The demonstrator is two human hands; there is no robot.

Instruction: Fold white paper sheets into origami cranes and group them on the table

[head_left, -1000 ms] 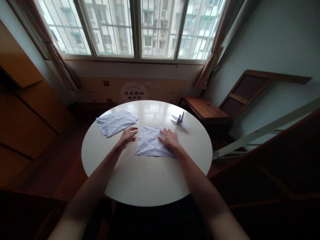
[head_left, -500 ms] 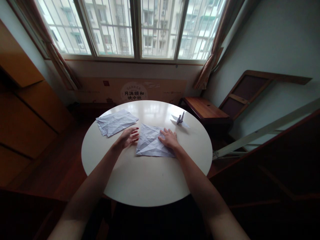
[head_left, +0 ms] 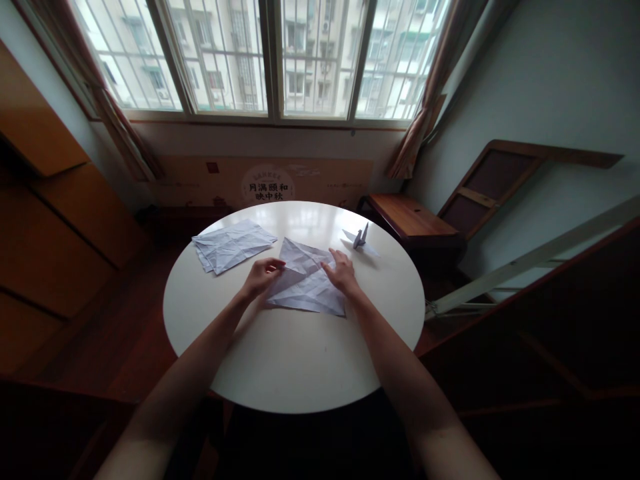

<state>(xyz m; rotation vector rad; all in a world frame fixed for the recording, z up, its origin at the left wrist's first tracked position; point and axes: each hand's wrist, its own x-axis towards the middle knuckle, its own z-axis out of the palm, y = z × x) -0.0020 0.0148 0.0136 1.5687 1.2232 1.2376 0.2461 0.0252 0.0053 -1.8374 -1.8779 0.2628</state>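
Note:
A creased sheet of white paper (head_left: 307, 287) lies on the round white table (head_left: 280, 360) in front of me, its left side raised a little. My left hand (head_left: 264, 275) is closed in a pinch on the paper's left edge. On the sheet's right side rests my right hand (head_left: 342, 271), its thumb spread from the fingers and lying over the paper. The fingers reach the far right corner and hide it. Beyond my right hand stands a folded paper crane (head_left: 359, 239).
Several creased paper sheets (head_left: 233, 245) lie stacked at the table's far left. A wooden stool (head_left: 413, 217) stands behind the table on the right. A printed board (head_left: 305, 180) leans below the barred window (head_left: 270, 60). An orange-brown cabinet (head_left: 55, 220) is on the left.
My left hand has moved onto the paper's left edge and closed on it. The sheet has turned slightly and lifted on that side. My right hand's thumb has spread from its fingers.

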